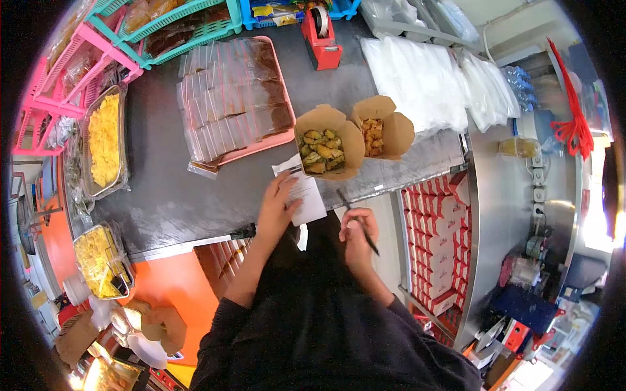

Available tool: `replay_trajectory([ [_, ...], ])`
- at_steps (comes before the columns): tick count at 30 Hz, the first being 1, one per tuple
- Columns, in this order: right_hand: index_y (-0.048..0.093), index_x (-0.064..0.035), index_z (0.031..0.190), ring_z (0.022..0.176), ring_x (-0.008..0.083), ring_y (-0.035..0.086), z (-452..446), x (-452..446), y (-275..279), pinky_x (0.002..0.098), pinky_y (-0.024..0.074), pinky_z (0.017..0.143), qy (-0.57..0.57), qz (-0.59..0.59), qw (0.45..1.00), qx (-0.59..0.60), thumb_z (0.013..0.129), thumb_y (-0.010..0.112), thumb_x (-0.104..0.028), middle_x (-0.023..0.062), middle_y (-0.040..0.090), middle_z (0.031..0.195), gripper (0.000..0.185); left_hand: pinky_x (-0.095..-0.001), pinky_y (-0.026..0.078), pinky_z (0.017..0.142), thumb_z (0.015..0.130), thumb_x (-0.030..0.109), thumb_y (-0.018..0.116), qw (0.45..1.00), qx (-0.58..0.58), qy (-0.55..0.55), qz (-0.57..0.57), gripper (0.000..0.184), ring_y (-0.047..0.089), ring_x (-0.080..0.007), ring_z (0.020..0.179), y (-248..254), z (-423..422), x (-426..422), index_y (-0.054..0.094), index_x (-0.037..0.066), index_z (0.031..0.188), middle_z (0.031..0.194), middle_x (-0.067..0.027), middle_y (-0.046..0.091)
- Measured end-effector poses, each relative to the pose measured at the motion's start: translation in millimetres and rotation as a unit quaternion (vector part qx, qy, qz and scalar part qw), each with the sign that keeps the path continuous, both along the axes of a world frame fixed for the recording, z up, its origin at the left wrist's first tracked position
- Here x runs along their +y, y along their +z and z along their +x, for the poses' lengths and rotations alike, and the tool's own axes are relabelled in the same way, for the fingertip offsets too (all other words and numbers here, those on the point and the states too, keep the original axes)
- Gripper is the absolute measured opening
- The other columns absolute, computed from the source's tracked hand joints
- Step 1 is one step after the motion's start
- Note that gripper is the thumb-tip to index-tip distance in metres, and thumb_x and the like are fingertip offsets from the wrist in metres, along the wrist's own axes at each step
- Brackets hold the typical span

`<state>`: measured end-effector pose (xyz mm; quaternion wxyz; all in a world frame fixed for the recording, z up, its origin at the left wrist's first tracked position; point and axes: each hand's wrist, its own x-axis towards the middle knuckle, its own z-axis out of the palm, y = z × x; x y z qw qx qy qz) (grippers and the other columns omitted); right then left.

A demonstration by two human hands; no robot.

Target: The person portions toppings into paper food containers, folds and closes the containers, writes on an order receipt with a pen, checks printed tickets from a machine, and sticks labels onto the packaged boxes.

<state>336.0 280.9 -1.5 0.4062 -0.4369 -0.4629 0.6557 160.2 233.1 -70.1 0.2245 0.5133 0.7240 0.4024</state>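
My left hand [277, 207] rests on the left side of a white printed slip [305, 195], fingers apart, at the front edge of the dark counter [176, 221]. In my right hand [358, 234], just right of the slip, is a black pen [360, 225], held at a slant. Touching the slip's upper end is an open brown carton [354, 146] with green and golden fried pieces [319, 151]. Beside it to the right, a smaller open carton [399, 133] holds orange-brown pieces [373, 137].
A pink tray [287, 111] of small bags lies behind the slip. Further back are a red tape dispenser [321, 49], green baskets [189, 42] and white plastic bags [417, 78]. Yellow food trays [104, 140] stand left. Red-and-white boxes [437, 241] fill a shelf below right.
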Motion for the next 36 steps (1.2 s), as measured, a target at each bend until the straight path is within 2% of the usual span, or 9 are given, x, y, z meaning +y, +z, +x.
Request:
replay_trajectory([
  [1, 0.046, -0.0038, 0.083, 0.051, 0.0078, 0.041, 5.9, -4.9, -27.5, 0.0197, 0.0339, 0.045, 0.013, 0.084, 0.994, -0.073, 0.09, 0.049, -0.018, 0.0047, 0.051, 0.077, 0.016, -0.0402, 0.034, 0.099, 0.068, 0.009, 0.071, 0.999, 0.038, -0.015, -0.022, 0.061, 0.04, -0.0338, 0.122, -2.9, -4.3, -5.9, 0.046, 0.01, 0.124, 0.129, -0.0136, 0.044],
  [5, 0.046, -0.0027, 0.085, 0.058, 0.0101, 0.048, -13.4, -6.3, -42.4, 0.0218, 0.0366, 0.046, 0.004, -0.063, 0.998, 0.01, 0.093, 0.043, -0.02, 0.0047, 0.052, 0.076, 0.019, -0.0471, 0.031, 0.101, 0.072, 0.039, 0.068, 0.979, 0.175, -0.044, -0.094, 0.064, 0.034, -0.0271, 0.129, 7.2, -7.2, -11.3, 0.046, 0.019, 0.128, 0.139, -0.0034, 0.038],
  [11, 0.052, -0.0004, 0.081, 0.067, 0.009, 0.049, -35.9, 11.5, -54.4, 0.0239, 0.0404, 0.056, 0.052, 0.125, 0.987, -0.087, 0.093, 0.043, -0.014, 0.003, 0.054, 0.078, 0.021, -0.05, 0.025, 0.103, 0.07, 0.045, 0.068, 0.967, 0.234, -0.008, -0.105, 0.072, 0.033, -0.0233, 0.129, 4.0, 4.0, 7.6, 0.042, 0.02, 0.133, 0.141, -0.0002, 0.035],
  [15, 0.048, -0.0027, 0.075, 0.059, 0.0067, 0.042, -48.3, 18.2, -72.4, 0.0206, 0.0346, 0.056, 0.032, 0.013, 0.999, -0.007, 0.092, 0.045, -0.016, 0.0, 0.046, 0.064, 0.022, -0.0534, 0.019, 0.105, 0.062, 0.054, 0.071, 0.994, 0.081, -0.007, -0.071, 0.092, 0.025, -0.0235, 0.134, 2.4, -5.2, 4.7, 0.033, 0.016, 0.137, 0.143, -0.0019, 0.03],
  [19, 0.043, -0.0034, 0.091, 0.06, 0.0074, 0.04, -49.1, 18.0, -72.0, 0.0209, 0.0344, 0.056, 0.007, 0.168, 0.985, 0.026, 0.094, 0.043, -0.014, -0.0001, 0.041, 0.065, 0.011, -0.0543, 0.016, 0.106, 0.057, 0.06, 0.071, 0.962, 0.217, -0.021, -0.164, 0.101, 0.021, -0.0237, 0.135, 9.8, -10.6, 2.4, 0.031, 0.014, 0.138, 0.145, -0.0027, 0.027],
  [23, 0.042, -0.0069, 0.093, 0.056, 0.0079, 0.036, -9.6, 16.9, -32.5, 0.0202, 0.0282, 0.051, 0.041, -0.146, 0.988, 0.043, 0.098, 0.035, -0.028, 0.0006, 0.041, 0.066, 0.022, -0.0542, 0.016, 0.106, 0.055, 0.063, 0.069, 0.964, 0.222, -0.02, -0.148, 0.106, 0.02, -0.0238, 0.136, 5.6, -12.9, 0.5, 0.03, 0.013, 0.139, 0.145, -0.0024, 0.026],
  [27, 0.044, -0.0074, 0.083, 0.061, 0.0092, 0.039, -23.1, 19.2, -49.9, 0.0215, 0.0298, 0.057, 0.095, 0.014, 0.995, -0.001, 0.098, 0.029, -0.032, 0.0028, 0.044, 0.069, 0.032, -0.0539, 0.016, 0.106, 0.054, 0.064, 0.07, 0.965, 0.218, -0.019, -0.145, 0.109, 0.02, -0.0235, 0.136, 6.0, -12.8, 0.7, 0.028, 0.013, 0.14, 0.145, -0.0023, 0.027],
  [31, 0.043, -0.0072, 0.083, 0.065, 0.01, 0.04, -39.1, 11.7, -53.3, 0.023, 0.033, 0.059, 0.078, -0.022, 0.996, 0.049, 0.094, 0.04, -0.024, 0.0031, 0.046, 0.073, 0.02, -0.0535, 0.016, 0.106, 0.053, 0.065, 0.069, 0.962, 0.227, -0.019, -0.147, 0.111, 0.02, -0.0231, 0.136, 6.8, -12.9, 0.8, 0.026, 0.013, 0.14, 0.145, -0.0023, 0.027],
  [36, 0.018, -0.012, 0.134, 0.056, 0.0054, 0.038, -21.2, 7.8, -8.8, 0.0175, 0.0276, 0.044, -0.008, -0.08, 0.997, -0.015, 0.093, 0.043, -0.014, 0.0019, 0.047, 0.08, 0.048, -0.0526, 0.015, 0.106, 0.052, 0.065, 0.069, 0.961, 0.229, -0.018, -0.152, 0.111, 0.02, -0.0231, 0.136, 7.5, -11.9, 2.0, 0.026, 0.013, 0.141, 0.145, -0.002, 0.027],
])
